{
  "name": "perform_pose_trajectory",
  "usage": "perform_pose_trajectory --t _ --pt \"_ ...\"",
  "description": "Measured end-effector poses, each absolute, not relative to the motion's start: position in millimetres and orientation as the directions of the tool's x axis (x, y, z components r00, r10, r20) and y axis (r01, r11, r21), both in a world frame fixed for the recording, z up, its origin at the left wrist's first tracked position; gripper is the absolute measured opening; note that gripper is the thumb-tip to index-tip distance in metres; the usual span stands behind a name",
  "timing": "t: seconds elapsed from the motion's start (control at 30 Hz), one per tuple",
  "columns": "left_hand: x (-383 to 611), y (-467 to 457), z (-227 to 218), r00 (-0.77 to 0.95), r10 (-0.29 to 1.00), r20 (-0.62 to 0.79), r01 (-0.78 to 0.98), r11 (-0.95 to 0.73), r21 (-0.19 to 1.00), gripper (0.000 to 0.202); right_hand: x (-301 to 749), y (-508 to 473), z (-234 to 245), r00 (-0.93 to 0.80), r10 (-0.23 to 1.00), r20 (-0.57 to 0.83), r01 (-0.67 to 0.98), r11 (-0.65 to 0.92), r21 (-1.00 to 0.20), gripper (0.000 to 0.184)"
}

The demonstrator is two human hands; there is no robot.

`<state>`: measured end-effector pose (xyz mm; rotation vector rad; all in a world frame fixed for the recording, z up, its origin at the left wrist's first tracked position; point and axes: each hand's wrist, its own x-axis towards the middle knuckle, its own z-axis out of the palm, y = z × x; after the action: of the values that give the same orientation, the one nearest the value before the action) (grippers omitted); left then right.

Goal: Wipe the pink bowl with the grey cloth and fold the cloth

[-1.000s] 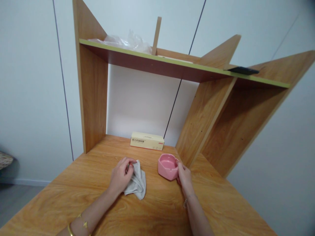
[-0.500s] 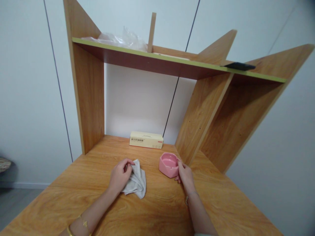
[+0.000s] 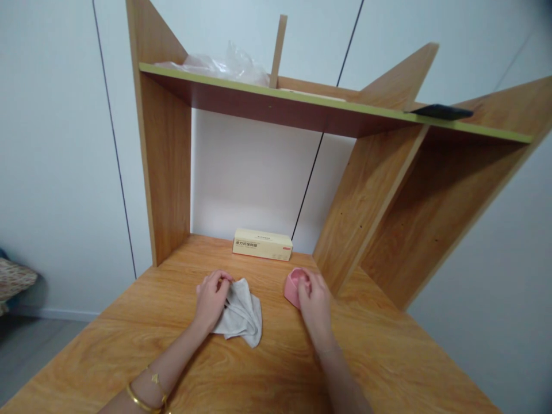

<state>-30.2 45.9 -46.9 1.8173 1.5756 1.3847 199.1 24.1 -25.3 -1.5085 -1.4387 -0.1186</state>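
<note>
A crumpled light grey cloth (image 3: pixel 242 316) lies on the wooden desk. At its upper left corner, my left hand (image 3: pixel 211 299) is closed with the edge pinched between thumb and fingers. To the right sits a pink ashtray (image 3: pixel 291 290) with angular sides. My right hand (image 3: pixel 314 302) covers the ashtray's right part, the thumb reaching over the near rim and the fingers bent across the far right side. Its fingertips are partly hidden, but the hand appears to grip the rim.
Behind the hands, a long cream box (image 3: pixel 262 244) stands near the back of the desk (image 3: pixel 181 374). Above spans a shelf (image 3: pixel 259 106) with a clear plastic bag (image 3: pixel 228 66) and a dark flat object (image 3: pixel 444 111). A wooden upright panel (image 3: pixel 362 201) rises right of the ashtray.
My right hand has moved from the ashtray's right side to over its rim, thumb now on the near side. My left hand stays on the cloth. The view has shifted slightly.
</note>
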Motion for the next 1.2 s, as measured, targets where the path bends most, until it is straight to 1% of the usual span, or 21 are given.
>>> perform_pose_trajectory --t 0.03,0.07,0.1,0.17,0.23,0.33,0.47,0.57,0.67,0.73,0.8,0.87,0.9,0.97,1.03,1.07,1.13,1.2 --pt "-30.3 46.3 -46.8 -0.117 0.915 0.387 0.567 -0.259 0.782 0.023 186.2 20.8 -23.8 0.21 0.685 0.698 0.83 0.253 -0.497 0.032" --pt "-30.2 46.5 -46.6 -0.125 0.93 0.346 0.589 -0.211 0.78 0.023 173.9 17.5 -23.2 0.148 0.687 0.712 0.846 0.284 -0.45 0.03" --pt "-30.1 46.7 -46.4 -0.128 0.942 0.31 0.601 -0.175 0.78 0.023 162.6 14.4 -23.7 0.104 0.691 0.715 0.844 0.319 -0.431 0.03" --pt "-30.1 47.0 -46.1 -0.119 0.956 0.268 0.609 -0.143 0.78 0.024 144.5 9.8 -27.1 0.011 0.721 0.693 0.821 0.389 -0.418 0.028" --pt "-30.8 47.2 -45.9 -0.107 0.96 0.261 0.61 -0.144 0.779 0.024 133.0 7.3 -32.5 -0.095 0.765 0.637 0.803 0.437 -0.406 0.026" --pt "-33.4 47.7 -46.4 -0.124 0.954 0.275 0.597 -0.15 0.788 0.023 125.7 6.2 -39.3 -0.189 0.816 0.547 0.795 0.454 -0.401 0.024" --pt "-34.7 49.7 -48.7 -0.146 0.943 0.298 0.453 -0.204 0.868 0.022 123.8 5.0 -41.4 -0.223 0.841 0.492 0.778 0.458 -0.43 0.024" --pt "-30.0 50.1 -49.7 -0.114 0.944 0.308 0.359 -0.25 0.899 0.027 122.0 3.3 -40.7 -0.236 0.85 0.472 0.781 0.454 -0.428 0.023" --pt "-23.2 47.0 -48.3 -0.066 0.95 0.305 0.114 -0.296 0.948 0.026 120.1 1.9 -39.4 -0.207 0.858 0.47 0.797 0.427 -0.428 0.023" --pt "-20.1 43.4 -45.9 -0.036 0.949 0.315 -0.059 -0.316 0.947 0.025 119.6 1.1 -38.5 -0.164 0.867 0.47 0.817 0.387 -0.428 0.024" --pt "-18.9 39.5 -43.3 -0.001 0.942 0.335 -0.165 -0.331 0.929 0.025 119.4 0.1 -37.6 -0.12 0.87 0.478 0.841 0.345 -0.416 0.028" --pt "-18.9 36.3 -41.3 0.052 0.933 0.356 -0.234 -0.335 0.913 0.026 119.3 -0.5 -36.5 -0.094 0.864 0.495 0.862 0.32 -0.394 0.034" --pt "-19.2 35.3 -41.0 0.077 0.928 0.365 -0.251 -0.337 0.908 0.026 119.5 -0.5 -35.8 -0.083 0.858 0.506 0.871 0.31 -0.382 0.034" --pt "-20.0 35.0 -41.6 0.112 0.916 0.384 -0.248 -0.348 0.904 0.027 121.5 0.5 -33.6 -0.065 0.848 0.526 0.879 0.299 -0.372 0.024" --pt "-21.4 37.0 -43.9 0.105 0.908 0.405 -0.211 -0.377 0.902 0.026 126.9 2.9 -29.7 -0.035 0.844 0.535 0.867 0.292 -0.403 0.009" --pt "-22.4 38.8 -45.4 0.087 0.905 0.416 -0.185 -0.395 0.9 0.026 131.1 4.2 -27.1 -0.006 0.846 0.533 0.849 0.285 -0.444 0.008" --pt "-24.8 43.0 -48.3 0.041 0.897 0.44 -0.115 -0.433 0.894 0.023 142.0 6.3 -20.2 0.074 0.859 0.507 0.775 0.271 -0.571 0.01" --pt "-27.2 46.7 -50.4 0.015 0.885 0.465 -0.036 -0.464 0.885 0.02 154.7 5.9 -10.1 0.149 0.875 0.461 0.638 0.271 -0.721 0.011"
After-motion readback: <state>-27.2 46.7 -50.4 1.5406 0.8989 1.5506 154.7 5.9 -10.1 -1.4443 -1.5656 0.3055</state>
